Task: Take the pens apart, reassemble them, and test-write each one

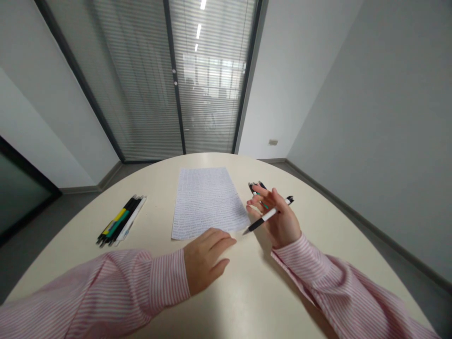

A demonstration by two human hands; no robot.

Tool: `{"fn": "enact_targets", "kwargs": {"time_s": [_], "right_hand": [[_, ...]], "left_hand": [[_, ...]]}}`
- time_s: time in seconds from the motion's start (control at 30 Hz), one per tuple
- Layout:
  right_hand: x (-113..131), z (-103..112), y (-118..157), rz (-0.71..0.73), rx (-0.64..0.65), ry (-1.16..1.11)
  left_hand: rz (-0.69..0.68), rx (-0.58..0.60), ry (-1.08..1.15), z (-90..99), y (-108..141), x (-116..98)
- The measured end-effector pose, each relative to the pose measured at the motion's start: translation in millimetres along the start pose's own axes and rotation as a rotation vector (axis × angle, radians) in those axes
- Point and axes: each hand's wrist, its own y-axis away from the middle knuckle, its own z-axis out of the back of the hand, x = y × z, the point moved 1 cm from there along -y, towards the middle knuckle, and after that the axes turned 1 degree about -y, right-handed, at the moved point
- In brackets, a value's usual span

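Head view, looking forward and down. Black-and-white retractable pen (268, 215) sits in the right hand (280, 219), its long axis slanting across the palm side. Writing tip points lower left, toward the near right corner of the sheet; clicker end points upper right and sticks out past the hand. Grip on it is narrow, pen held between thumb and fingers, with the other fingers fanned apart. Hand and pen lie right of centre over the cream round-edged table (247, 306).

Just beyond those fingers, a small cluster of dark pens (256, 187) with a teal strip (264, 206) showing between the fingers; cannot tell whether the hand holds them or they lie on the table.

Left hand (206, 261) rests palm-down and empty, fingers together and slightly spread at the thumb, at the near edge of a handwritten sheet of paper (208, 202). Sheet lies at table centre, its long axis pointing toward the far rim.

Toward the left rim, a bundle of pens (122, 220), yellow, green, black and white, lies side by side, tips toward the near left.

Pink striped shirt sleeves (141, 282) cover both forearms. Beyond the far rim, a glass partition with blinds (141, 94).
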Motion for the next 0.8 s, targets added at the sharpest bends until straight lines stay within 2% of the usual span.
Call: {"fn": "enact_targets", "kwargs": {"time_s": [0.17, 0.27, 0.37, 0.57, 0.7, 0.8], "right_hand": [[-9.8, 2.6, 8.8, 0.145, 0.097, 0.453], [-20.8, 3.8, 10.1, 0.176, 0.123, 0.607], [-30.4, 5.7, 6.5, 0.133, 0.139, 0.686], [-37.1, 13.8, 1.9, -0.058, 0.161, 0.79], [-37.4, 18.1, 2.7, 0.004, 0.18, 0.962], [-38.7, 19.2, 4.2, -0.002, 0.227, 0.992]], "left_hand": [[0.012, 0.091, -0.107, -7.0, -0.5, 8.5], [0.038, 0.141, -0.157, -6.8, -1.5, 9.4], [0.058, 0.16, -0.163, -6.3, -3.3, 9.0], [0.076, 0.159, -0.124, -7.9, -2.2, 10.8], [0.086, 0.184, -0.133, -7.7, -1.5, 11.1], [0.093, 0.212, -0.158, -8.4, -1.3, 11.6]]}}
